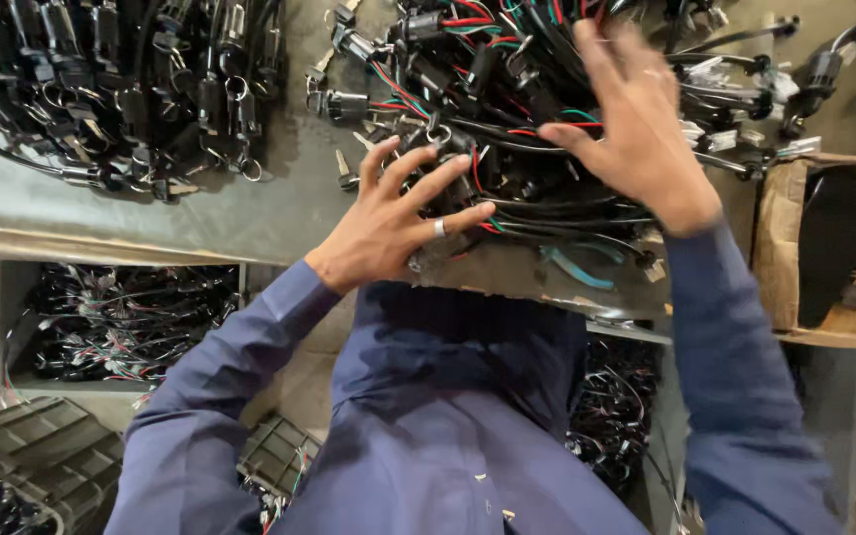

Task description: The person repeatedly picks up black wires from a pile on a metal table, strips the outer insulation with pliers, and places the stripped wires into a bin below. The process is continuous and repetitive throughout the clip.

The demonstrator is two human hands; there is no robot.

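Tangled wire harness pile [547,109], black with red and green leads, on bench. Left hand [398,223] spread open on it; right hand [636,129] open, touching. Cardboard box [780,258] holds black parts.

light: even, soft, from above | right hand [636,129]: motion-blurred | edges: wide-angle bending | shadows: faint

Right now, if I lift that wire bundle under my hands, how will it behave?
Probably floppy: the wire bundle is loose, looping cables. Likely to snag and drag neighbours, since connectors and keys tangle through it. The left hand and right hand both spread over it, suggesting it sprawls.
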